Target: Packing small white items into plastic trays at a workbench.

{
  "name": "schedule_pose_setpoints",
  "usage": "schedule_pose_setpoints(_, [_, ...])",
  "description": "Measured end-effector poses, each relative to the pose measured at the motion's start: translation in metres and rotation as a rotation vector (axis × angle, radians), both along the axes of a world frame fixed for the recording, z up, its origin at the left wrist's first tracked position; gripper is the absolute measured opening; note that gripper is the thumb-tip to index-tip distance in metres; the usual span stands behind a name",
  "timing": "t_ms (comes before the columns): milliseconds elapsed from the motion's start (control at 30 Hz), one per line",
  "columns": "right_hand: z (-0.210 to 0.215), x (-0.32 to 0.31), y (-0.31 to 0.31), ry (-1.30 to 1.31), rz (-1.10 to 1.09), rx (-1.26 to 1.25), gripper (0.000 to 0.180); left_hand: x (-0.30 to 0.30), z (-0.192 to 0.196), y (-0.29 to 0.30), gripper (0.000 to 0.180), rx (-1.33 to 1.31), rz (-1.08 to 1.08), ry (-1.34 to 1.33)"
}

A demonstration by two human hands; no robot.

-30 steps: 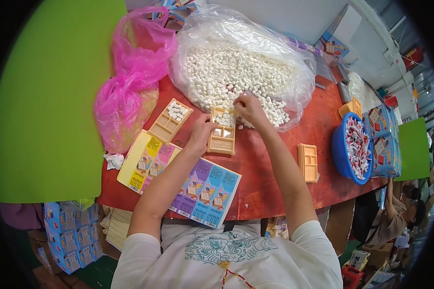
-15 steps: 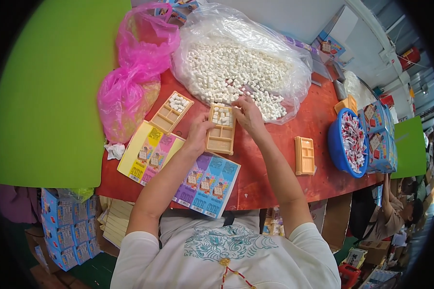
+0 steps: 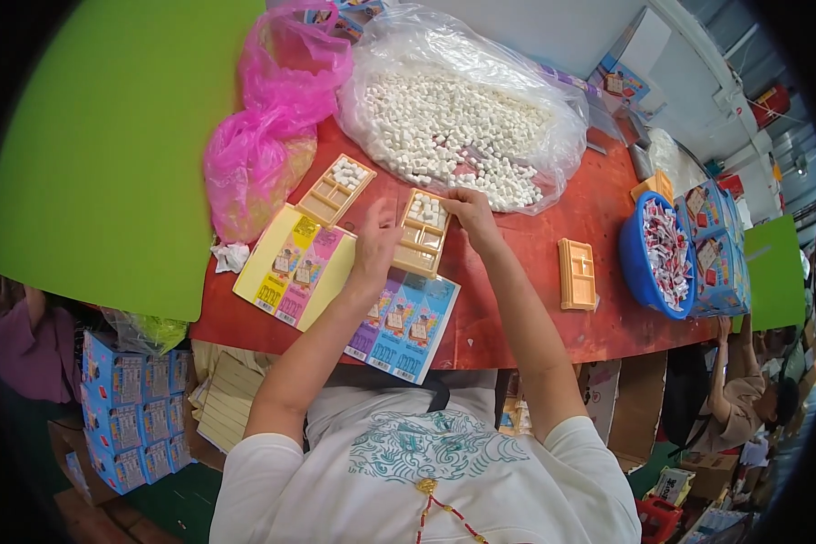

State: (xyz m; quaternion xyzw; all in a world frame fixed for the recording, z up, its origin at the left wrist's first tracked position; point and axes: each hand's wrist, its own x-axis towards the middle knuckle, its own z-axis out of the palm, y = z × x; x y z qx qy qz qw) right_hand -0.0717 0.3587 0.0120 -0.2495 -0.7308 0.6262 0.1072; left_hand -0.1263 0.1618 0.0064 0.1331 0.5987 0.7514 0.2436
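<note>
A pale orange compartment tray (image 3: 422, 238) lies in front of me, tilted slightly, its lower end over the printed card sheets. White cubes (image 3: 426, 210) fill its far compartment; the nearer ones hold none. At the tray's far right corner, my right hand (image 3: 473, 218) is closed with fingertips pressed on the rim. My left hand (image 3: 377, 247) is beside the tray's left edge, its fingers smeared by motion. Just left stands a second tray (image 3: 335, 190), also with cubes at its far end. Beyond, a clear plastic bag (image 3: 372, 68) spreads under a heap of white cubes (image 3: 453, 127).
Printed card sheets (image 3: 399, 331) lie near the red table's front edge. A pink plastic bag (image 3: 245, 172) and crumpled tissue (image 3: 231, 257) are at left. At right are another tray (image 3: 578, 275), a blue basin (image 3: 633, 272) of small packets and blue boxes (image 3: 721, 272). People are nearby.
My left hand has come off the tray's left edge and is moving. The tray has turned slightly, its near end swinging left. The whole view has shifted a little.
</note>
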Motion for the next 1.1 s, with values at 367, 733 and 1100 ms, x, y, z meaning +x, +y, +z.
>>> schedule_pose_setpoints(367, [-0.034, -0.036, -0.007, 0.057, -0.141, 0.345, 0.021, 0.048, -0.001, -0.081, 0.042, -0.647, -0.091, 1.129])
schedule_pose_setpoints(733, [-0.005, -0.019, -0.039, 0.254, -0.016, 1.119, 0.018, 0.010, 0.018, -0.052, 0.039, -0.593, -0.088, 1.273])
schedule_pose_setpoints(1100, [-0.009, -0.030, -0.037, 0.243, 0.306, 1.147, 0.016, 0.009, 0.011, -0.040, 0.022, -0.725, -0.197, 1.350])
